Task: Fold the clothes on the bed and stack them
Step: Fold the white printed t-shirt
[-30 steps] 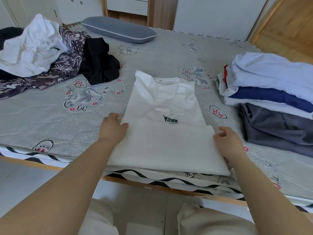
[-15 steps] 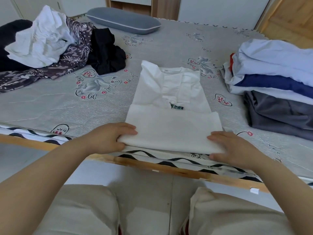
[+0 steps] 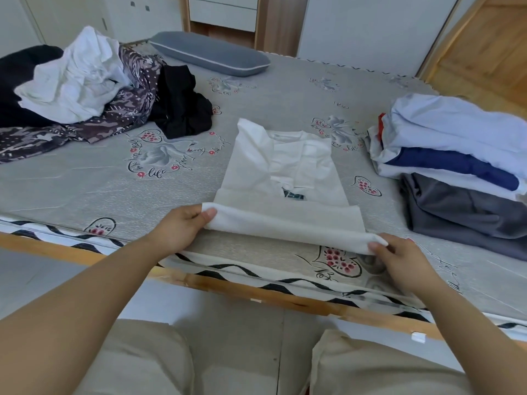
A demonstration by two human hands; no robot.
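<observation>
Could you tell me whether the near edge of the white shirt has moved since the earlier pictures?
Yes. The white shirt's near edge, gripped by the left hand and right hand, has moved away from the wooden bed frame, uncovering the sheet.

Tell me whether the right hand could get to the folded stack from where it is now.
Probably yes. The right hand pinches the white shirt's near hem, and the folded stack lies just beyond to its right on the bed, nothing between them. It must first let go.
</observation>
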